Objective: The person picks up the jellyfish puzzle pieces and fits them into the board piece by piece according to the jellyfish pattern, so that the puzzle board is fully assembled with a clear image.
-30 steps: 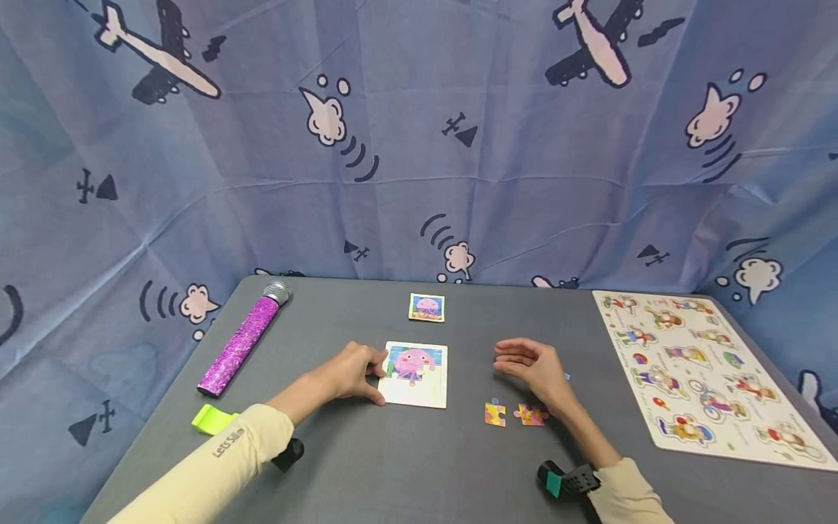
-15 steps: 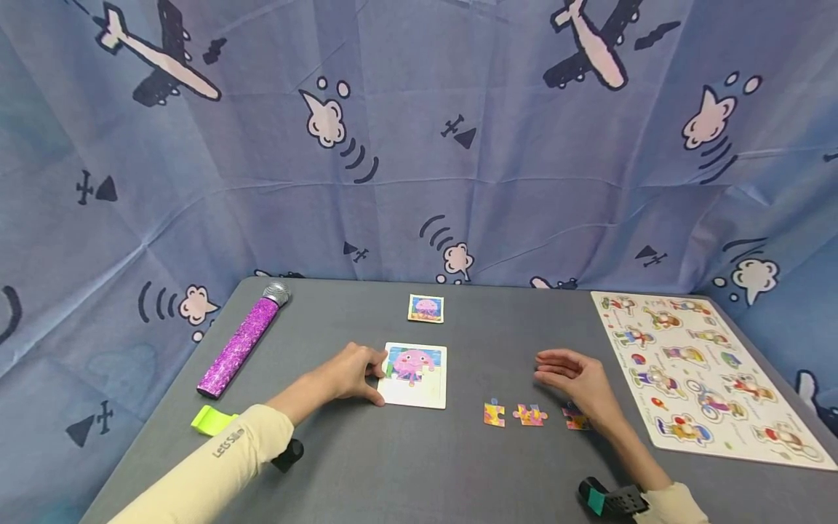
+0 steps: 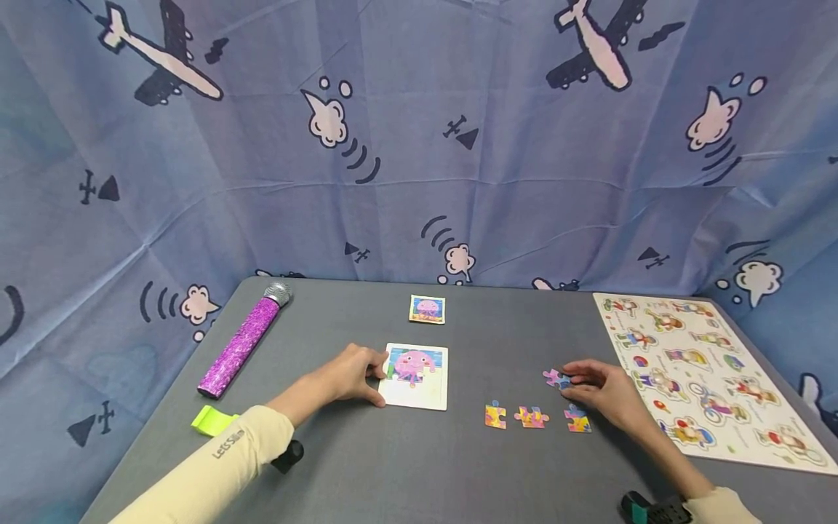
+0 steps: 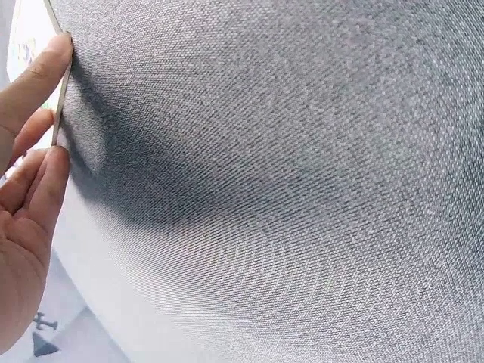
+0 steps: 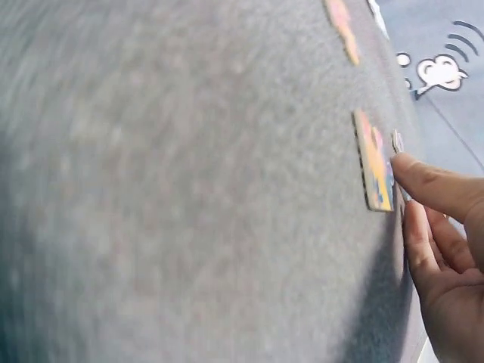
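Note:
My left hand [image 3: 353,373] holds the left edge of a white puzzle board [image 3: 419,399], thumb at the near corner and fingers further up. Part of a pink octopus picture is fitted in the board; its lower right area is bare. The left wrist view shows the thumb and fingers [image 4: 51,178] against the board's thin edge. At the right, my right hand [image 3: 605,393] pinches a pink and blue jigsaw piece [image 3: 553,378] by its right side, low over the table. Nearer me lie a yellow piece [image 3: 495,415], a pink-yellow piece [image 3: 531,417] and a blue-yellow piece [image 3: 578,419].
A small octopus picture card [image 3: 427,309] lies behind the board. On the left are a glittery purple microphone [image 3: 242,338] and a lime-green plastic object [image 3: 212,420], partly behind the sleeve. A large figure puzzle board [image 3: 700,378] lies at the right; a patterned curtain [image 3: 419,145] hangs behind the table.
My right hand has moved right from above the loose pieces to the pink and blue piece, uncovering the blue-yellow piece. My left hand and the board have stayed in place.

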Motion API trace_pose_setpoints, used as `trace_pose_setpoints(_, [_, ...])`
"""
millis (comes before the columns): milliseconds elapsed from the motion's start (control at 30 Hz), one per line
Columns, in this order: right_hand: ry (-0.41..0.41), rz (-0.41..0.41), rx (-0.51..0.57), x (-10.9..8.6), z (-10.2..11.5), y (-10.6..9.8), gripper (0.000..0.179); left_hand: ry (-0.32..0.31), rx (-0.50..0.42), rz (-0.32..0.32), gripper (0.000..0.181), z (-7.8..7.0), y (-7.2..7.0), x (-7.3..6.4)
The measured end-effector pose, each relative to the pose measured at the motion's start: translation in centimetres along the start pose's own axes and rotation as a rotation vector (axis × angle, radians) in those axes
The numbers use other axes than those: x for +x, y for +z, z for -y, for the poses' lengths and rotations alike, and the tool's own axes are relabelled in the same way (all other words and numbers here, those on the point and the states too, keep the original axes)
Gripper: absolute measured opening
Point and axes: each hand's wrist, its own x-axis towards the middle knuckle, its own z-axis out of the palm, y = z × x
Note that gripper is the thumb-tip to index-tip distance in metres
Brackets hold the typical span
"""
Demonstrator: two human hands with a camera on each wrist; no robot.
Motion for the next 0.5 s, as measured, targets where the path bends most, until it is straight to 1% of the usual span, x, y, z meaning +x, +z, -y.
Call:
trace_pose_setpoints(100, [0.039,0.017,-0.063,0.04,-0.12,-0.22,0.032,0.000,-0.005,-0.002,0.032,-0.03,0.03,0.01])
trace_pose_setpoints(233, [0.034,0.019,-0.088,0.04,-0.10,-0.27,0.030,-0.012,-0.002,0.001,0.031,-0.07,0.05,0.00])
trace_pose_setpoints(367, [0.006,0.019,-0.077,0.03,-0.17,-0.31,0.028,-0.002,0.000,-0.007,0.031,-0.06,0.05,-0.02])
trace_pose_setpoints(500, [0.023,0.037,-0.030,0.11,-0.25,-0.51,0.029,0.001,-0.009,-0.010,0.031,0.04,0.09,-0.10])
